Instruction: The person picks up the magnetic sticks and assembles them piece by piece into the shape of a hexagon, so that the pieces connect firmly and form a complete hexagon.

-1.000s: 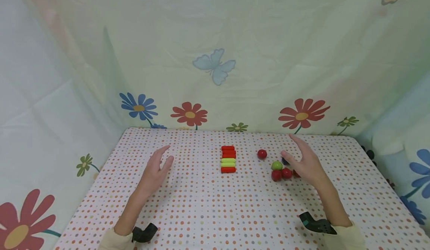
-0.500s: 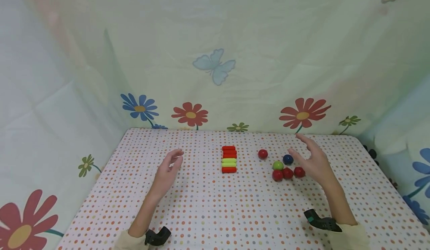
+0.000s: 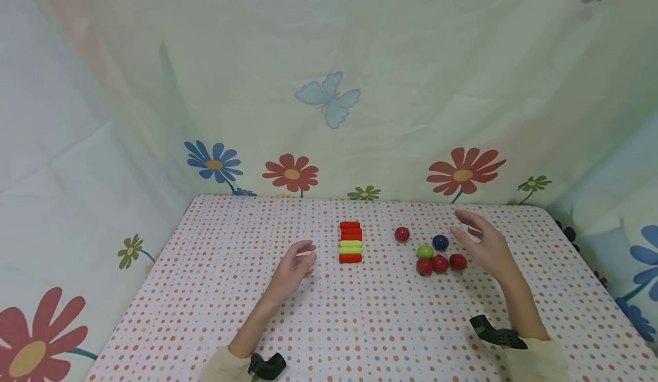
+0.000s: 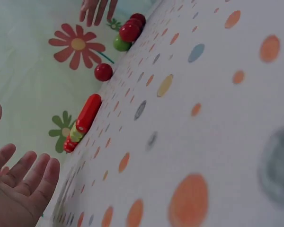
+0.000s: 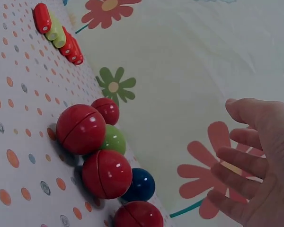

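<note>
The fingers (image 4: 48, 177) of the left hand (image 3: 288, 272) are loosely bent, grip nothing and stand near the left ends of the rods (image 3: 350, 258) without contact. The right hand (image 3: 486, 249), also relaxed and unloaded, is poised beside the balls (image 3: 440, 264). The 6 rods, 4 red and 2 yellow-green, lie side by side in 1 row on the counter (image 3: 329, 328); the 6 balls, 4 red, 1 green and 1 blue, sit to their right. For lifting 1 rod, an end-to-end pinch should spare its neighbours. For lifting 1 ball, the fingers should descend from above; a sideways nudge would probably start it rolling.
</note>
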A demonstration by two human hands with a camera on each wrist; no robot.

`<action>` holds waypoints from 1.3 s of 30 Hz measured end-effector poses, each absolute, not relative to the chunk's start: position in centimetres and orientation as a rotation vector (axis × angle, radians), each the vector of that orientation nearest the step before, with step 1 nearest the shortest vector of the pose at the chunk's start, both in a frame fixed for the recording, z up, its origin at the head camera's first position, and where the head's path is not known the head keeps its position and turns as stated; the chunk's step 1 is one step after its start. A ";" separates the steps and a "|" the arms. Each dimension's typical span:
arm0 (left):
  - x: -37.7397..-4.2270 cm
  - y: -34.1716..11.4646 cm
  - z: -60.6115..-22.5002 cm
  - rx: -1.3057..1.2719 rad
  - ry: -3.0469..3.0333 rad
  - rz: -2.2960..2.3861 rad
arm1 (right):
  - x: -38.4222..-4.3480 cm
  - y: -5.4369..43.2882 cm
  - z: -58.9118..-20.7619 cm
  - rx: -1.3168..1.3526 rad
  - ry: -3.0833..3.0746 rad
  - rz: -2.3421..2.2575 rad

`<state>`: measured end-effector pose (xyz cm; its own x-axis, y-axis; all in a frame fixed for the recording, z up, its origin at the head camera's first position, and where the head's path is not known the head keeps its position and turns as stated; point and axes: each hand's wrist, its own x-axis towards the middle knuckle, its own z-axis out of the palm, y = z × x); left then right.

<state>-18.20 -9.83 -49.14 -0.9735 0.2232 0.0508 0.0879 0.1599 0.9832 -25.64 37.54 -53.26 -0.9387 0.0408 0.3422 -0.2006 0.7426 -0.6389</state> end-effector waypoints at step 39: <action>-22.9 -3.7 -50.5 0.393 2.505 1.780 | -23.5 32.8 -51.3 0.140 -2.703 1.182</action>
